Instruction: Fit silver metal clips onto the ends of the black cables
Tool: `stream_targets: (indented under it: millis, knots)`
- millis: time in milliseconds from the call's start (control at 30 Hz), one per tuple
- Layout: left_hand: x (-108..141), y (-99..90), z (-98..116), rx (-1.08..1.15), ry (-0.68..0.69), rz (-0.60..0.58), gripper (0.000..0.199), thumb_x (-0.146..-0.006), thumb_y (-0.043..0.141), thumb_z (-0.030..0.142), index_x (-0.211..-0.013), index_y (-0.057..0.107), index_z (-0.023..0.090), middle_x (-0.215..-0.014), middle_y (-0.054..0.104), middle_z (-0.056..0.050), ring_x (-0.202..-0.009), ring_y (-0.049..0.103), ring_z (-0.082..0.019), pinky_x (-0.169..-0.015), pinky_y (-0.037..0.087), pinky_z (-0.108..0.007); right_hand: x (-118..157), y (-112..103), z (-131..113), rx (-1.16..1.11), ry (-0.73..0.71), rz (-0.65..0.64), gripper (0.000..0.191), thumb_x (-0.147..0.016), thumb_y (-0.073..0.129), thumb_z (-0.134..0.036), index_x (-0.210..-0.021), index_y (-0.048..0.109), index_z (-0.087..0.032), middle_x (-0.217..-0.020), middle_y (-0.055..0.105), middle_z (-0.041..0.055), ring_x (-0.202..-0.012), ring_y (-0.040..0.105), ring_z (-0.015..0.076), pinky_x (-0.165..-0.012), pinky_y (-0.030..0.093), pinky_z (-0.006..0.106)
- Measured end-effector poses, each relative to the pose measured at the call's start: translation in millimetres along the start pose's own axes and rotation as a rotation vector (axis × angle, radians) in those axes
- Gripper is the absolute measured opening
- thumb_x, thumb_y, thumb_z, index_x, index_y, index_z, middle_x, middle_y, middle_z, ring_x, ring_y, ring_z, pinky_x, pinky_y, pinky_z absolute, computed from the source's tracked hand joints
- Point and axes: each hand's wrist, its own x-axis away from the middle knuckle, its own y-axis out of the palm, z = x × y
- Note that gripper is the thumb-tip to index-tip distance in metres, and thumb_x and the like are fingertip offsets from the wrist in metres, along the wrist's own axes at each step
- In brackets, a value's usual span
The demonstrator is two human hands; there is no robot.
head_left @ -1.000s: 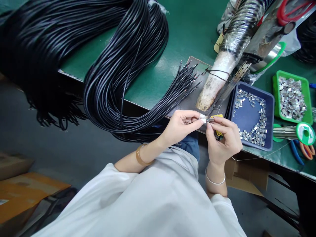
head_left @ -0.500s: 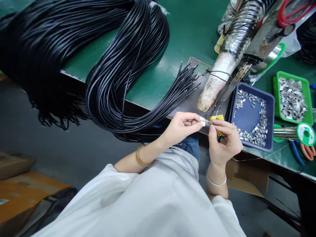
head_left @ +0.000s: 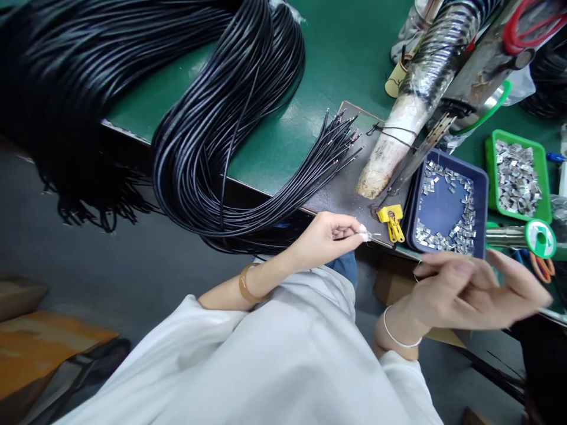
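Observation:
My left hand (head_left: 330,236) is closed in a pinch at the bench's front edge, its fingertips wrapped in something white. From the pinch pokes a small silvery metal piece (head_left: 373,235) with thin ends; its rear part is hidden by the fingers. My right hand (head_left: 469,289) is off to the right, in front of the blue tray (head_left: 482,206), palm partly turned up and fingers smeared by motion. A thin wire curls beside its fingertips; I cannot make out whether they hold it. Just right of my left hand, a yellow clip (head_left: 390,221) lies on the brown board (head_left: 330,198).
A big bundle of black cables (head_left: 190,153) covers the left, its stripped ends on the board. A white-tipped duct (head_left: 385,150) hangs over the board. Small metal pieces fill a green tray (head_left: 547,171); several lie in the blue one. A solder spool (head_left: 540,239) stands at right.
My right hand has come away from the left hand's fingertips, swinging right and toward me, uncovering the yellow clip. My left hand keeps its pinch, slightly lower.

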Motion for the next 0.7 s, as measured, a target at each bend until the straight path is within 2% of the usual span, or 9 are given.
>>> stream_targets:
  millis: [33,100,167,267,400,533,633,700]
  knots:
    - [-1,0.2,1,0.017,0.004,0.035,0.020,-0.084,0.068,0.030,-0.081,0.070,0.010,-0.061,0.054,0.001,-0.055,0.044,-0.008,-0.052,0.036,-0.020,2,3,-3,-0.001,-0.039,-0.023,0.019,-0.090,0.069,-0.032,-0.107,0.062,-0.029,-0.072,0.062,-0.0041,-0.052,0.066,0.0158,-0.042,0.048,0.030]
    - [-2,-0.4,4,-0.022,0.062,0.079,0.019,-0.084,0.068,0.029,-0.079,0.070,0.011,-0.063,0.058,0.000,-0.057,0.048,-0.009,-0.054,0.038,-0.021,7,9,-4,0.027,-0.021,-0.172,0.011,-0.088,0.070,-0.023,-0.098,0.065,-0.023,-0.076,0.070,-0.0021,-0.060,0.072,0.0167,-0.051,0.056,0.029]
    - [-2,-1.8,7,-0.138,0.175,0.126,0.017,-0.086,0.068,0.026,-0.079,0.071,0.011,-0.069,0.064,-0.002,-0.060,0.050,-0.009,-0.057,0.040,-0.021,10,11,-1,0.064,-0.007,-0.292,0.008,-0.087,0.072,-0.020,-0.091,0.065,-0.021,-0.078,0.073,-0.0006,-0.068,0.074,0.0175,-0.061,0.060,0.031]
    - [0,-3.5,9,-0.339,0.360,0.189,0.015,-0.090,0.065,0.023,-0.083,0.073,0.012,-0.071,0.066,-0.003,-0.058,0.048,-0.009,-0.057,0.039,-0.022,10,12,3,0.052,-0.063,-0.373,0.010,-0.085,0.073,-0.017,-0.089,0.064,-0.022,-0.082,0.075,0.0003,-0.075,0.075,0.0178,-0.069,0.062,0.033]
    - [0,-3.6,7,-0.476,0.515,0.218,0.014,-0.093,0.061,0.018,-0.089,0.073,0.013,-0.074,0.068,-0.003,-0.059,0.051,-0.009,-0.060,0.041,-0.022,9,17,2,0.066,-0.140,-0.397,0.012,-0.084,0.073,-0.015,-0.088,0.064,-0.022,-0.085,0.075,0.0007,-0.081,0.074,0.0170,-0.074,0.061,0.032]
    - [-1,-2.9,5,-0.535,0.579,0.228,0.014,-0.094,0.060,0.016,-0.089,0.073,0.013,-0.077,0.071,-0.004,-0.064,0.058,-0.011,-0.065,0.045,-0.023,13,24,3,0.042,-0.126,-0.395,0.011,-0.084,0.073,-0.016,-0.087,0.065,-0.022,-0.086,0.075,0.0009,-0.083,0.075,0.0174,-0.076,0.061,0.033]
    - [0,-3.1,5,-0.566,0.550,0.171,0.014,-0.093,0.060,0.018,-0.088,0.073,0.013,-0.076,0.072,-0.005,-0.066,0.061,-0.012,-0.066,0.046,-0.025,14,19,5,0.006,-0.053,-0.319,0.006,-0.086,0.071,-0.019,-0.087,0.065,-0.022,-0.080,0.073,-0.0004,-0.068,0.073,0.0165,-0.061,0.060,0.031]
    - [2,-4.2,6,-0.583,0.492,0.039,0.014,-0.092,0.063,0.021,-0.085,0.073,0.015,-0.077,0.074,-0.005,-0.068,0.064,-0.014,-0.071,0.048,-0.026,9,6,3,0.001,-0.009,-0.224,0.006,-0.088,0.068,-0.021,-0.083,0.065,-0.023,-0.066,0.065,-0.0042,-0.050,0.062,0.0118,-0.046,0.051,0.027]
